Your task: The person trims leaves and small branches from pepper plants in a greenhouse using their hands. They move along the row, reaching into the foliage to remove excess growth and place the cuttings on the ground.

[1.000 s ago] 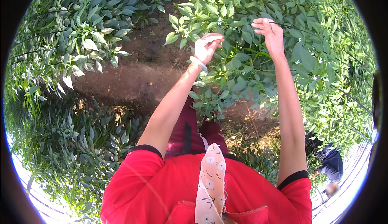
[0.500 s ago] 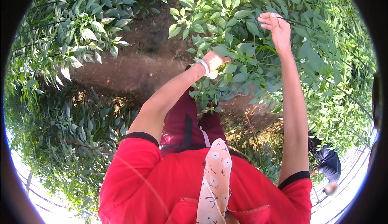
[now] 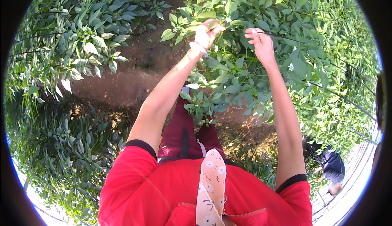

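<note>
My left hand (image 3: 207,34), with a pale bracelet at the wrist, is closed in a pinch among the upper leaves of a leafy green plant (image 3: 228,79) with small white flowers. Whatever lies between its fingertips is too small to make out. To its right, my right hand (image 3: 262,46) pinches a thin black cord (image 3: 286,37) between thumb and fingers. The cord stretches rightward over the foliage, and a short dark stretch of it shows between the two hands.
Another row of plants (image 3: 85,34) grows at the left, across a strip of bare brown soil (image 3: 118,83). A second black cord (image 3: 343,99) crosses the foliage at the right. Another person (image 3: 331,165) in dark clothing is at the lower right edge.
My left hand has risen from the lower leaves to the upper ones, near the cord. The right hand, still pinching the cord, has moved left and slightly down, so the hands are closer together.
</note>
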Action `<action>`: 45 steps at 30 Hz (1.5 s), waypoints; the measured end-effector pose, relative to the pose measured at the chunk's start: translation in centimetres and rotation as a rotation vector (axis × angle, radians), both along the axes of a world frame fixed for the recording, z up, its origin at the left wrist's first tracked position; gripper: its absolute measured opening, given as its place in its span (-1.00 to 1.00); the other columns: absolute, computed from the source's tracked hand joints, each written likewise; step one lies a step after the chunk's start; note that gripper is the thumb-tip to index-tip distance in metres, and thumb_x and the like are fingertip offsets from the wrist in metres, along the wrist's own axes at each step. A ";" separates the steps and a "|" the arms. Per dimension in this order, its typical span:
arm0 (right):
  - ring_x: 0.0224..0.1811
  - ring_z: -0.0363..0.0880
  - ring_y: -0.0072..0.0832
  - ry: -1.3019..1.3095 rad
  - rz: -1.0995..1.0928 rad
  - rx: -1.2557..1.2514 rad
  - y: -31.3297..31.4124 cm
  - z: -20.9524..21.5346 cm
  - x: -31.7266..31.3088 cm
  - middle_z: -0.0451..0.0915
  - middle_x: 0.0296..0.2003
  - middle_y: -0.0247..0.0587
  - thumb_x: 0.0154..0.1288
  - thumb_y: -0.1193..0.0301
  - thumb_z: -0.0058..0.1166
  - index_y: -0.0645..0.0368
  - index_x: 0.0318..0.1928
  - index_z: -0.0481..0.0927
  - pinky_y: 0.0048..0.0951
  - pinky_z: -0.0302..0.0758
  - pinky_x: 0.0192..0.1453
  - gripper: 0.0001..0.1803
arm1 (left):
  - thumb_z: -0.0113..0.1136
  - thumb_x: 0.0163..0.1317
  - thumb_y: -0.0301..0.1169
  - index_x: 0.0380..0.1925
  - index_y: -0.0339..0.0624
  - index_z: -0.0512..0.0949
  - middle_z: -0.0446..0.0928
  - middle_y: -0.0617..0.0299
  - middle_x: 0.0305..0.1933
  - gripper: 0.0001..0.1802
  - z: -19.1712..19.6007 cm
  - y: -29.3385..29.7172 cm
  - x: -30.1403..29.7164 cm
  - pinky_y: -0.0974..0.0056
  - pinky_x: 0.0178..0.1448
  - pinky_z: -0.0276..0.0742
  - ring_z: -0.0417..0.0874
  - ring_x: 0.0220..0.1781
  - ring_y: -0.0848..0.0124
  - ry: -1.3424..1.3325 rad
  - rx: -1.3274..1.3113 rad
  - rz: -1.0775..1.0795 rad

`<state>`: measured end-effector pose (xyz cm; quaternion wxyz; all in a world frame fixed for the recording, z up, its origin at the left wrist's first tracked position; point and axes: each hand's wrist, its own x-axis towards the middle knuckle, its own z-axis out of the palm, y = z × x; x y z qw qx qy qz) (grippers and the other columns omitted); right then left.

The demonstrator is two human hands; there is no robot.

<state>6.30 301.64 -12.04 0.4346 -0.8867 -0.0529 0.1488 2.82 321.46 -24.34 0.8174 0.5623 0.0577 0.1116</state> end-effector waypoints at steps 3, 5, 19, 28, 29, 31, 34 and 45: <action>-0.06 0.67 -0.36 -0.111 0.230 -0.141 0.9 1.0 -0.7 0.67 -0.08 -0.10 0.59 0.25 -0.14 0.36 -0.01 0.60 -0.38 0.55 0.06 -0.60 | 0.35 0.25 -0.39 -0.25 -0.28 0.72 0.60 0.28 -0.57 -0.83 2.9 -0.7 0.5 0.50 -0.58 0.33 0.42 -0.69 0.61 0.225 -0.133 -0.191; -0.06 0.62 -0.20 -0.176 0.340 -0.128 1.8 2.2 -1.3 0.63 -0.08 -0.03 0.57 0.35 -0.10 0.33 0.02 0.58 -0.31 0.51 0.09 -0.70 | 0.35 0.24 -0.43 -0.24 -0.29 0.72 0.61 0.26 -0.54 -0.84 3.1 -1.2 0.8 0.51 -0.56 0.34 0.46 -0.64 0.61 0.271 -0.110 -0.244; 0.28 0.42 -0.27 -0.773 0.705 -0.456 0.8 4.6 1.9 0.54 0.19 -0.24 0.40 0.35 0.07 0.03 0.03 0.69 -0.22 0.37 0.32 -0.74 | 0.16 0.29 -0.57 -0.21 -0.27 0.67 0.61 0.26 -0.41 -0.86 5.0 -1.5 1.6 0.42 -0.36 0.50 0.56 -0.47 0.57 0.049 0.277 -0.574; -0.47 0.68 -0.54 0.244 0.070 0.125 0.6 3.8 2.4 0.71 -0.31 -0.19 0.44 0.30 0.13 0.28 0.04 0.65 -0.50 0.59 -0.58 -0.67 | 0.33 0.18 -0.63 -0.09 -0.32 0.67 0.63 0.34 -0.31 -0.73 2.7 -2.3 0.6 0.50 -0.23 0.54 0.61 -0.32 0.62 0.023 0.009 -0.373; -0.49 0.68 -0.51 0.333 -0.015 0.181 0.6 3.8 2.2 0.71 -0.31 -0.17 0.44 0.31 0.12 0.30 0.05 0.64 -0.49 0.60 -0.58 -0.67 | 0.33 0.17 -0.63 -0.11 -0.34 0.67 0.64 0.30 -0.28 -0.75 2.3 -2.4 0.6 0.49 -0.22 0.55 0.62 -0.31 0.60 -0.028 0.054 -0.315; -0.55 0.67 -0.43 0.353 -0.149 0.291 0.2 2.9 1.6 0.70 -0.33 -0.15 0.45 0.33 0.11 0.28 0.03 0.65 -0.50 0.61 -0.61 -0.70 | 0.32 0.18 -0.62 -0.19 -0.38 0.68 0.65 0.20 -0.21 -0.82 3.0 -3.1 0.0 0.47 -0.21 0.58 0.64 -0.29 0.56 -0.063 0.040 -0.200; -0.46 0.69 -0.23 -0.361 0.115 -0.230 -1.6 0.8 1.7 0.73 -0.27 -0.05 0.38 0.41 0.15 0.20 -0.12 0.73 -0.31 0.64 -0.31 -0.82 | 0.30 0.20 -0.60 -0.17 -0.37 0.67 0.67 0.16 -0.10 -0.82 3.2 -4.1 -0.2 0.45 -0.31 0.60 0.64 -0.30 0.56 -0.062 -0.181 -0.154; -0.38 0.71 -0.38 -0.259 0.266 -0.286 -0.6 2.7 -1.8 0.74 -0.39 -0.10 0.35 0.41 0.19 0.31 -0.15 0.69 -0.43 0.61 -0.19 -0.80 | 0.31 0.22 -0.58 -0.37 -0.37 0.66 0.65 0.11 -0.53 -0.95 4.5 -5.7 1.1 0.42 -0.57 0.49 0.66 -0.58 0.44 0.227 -0.373 -0.089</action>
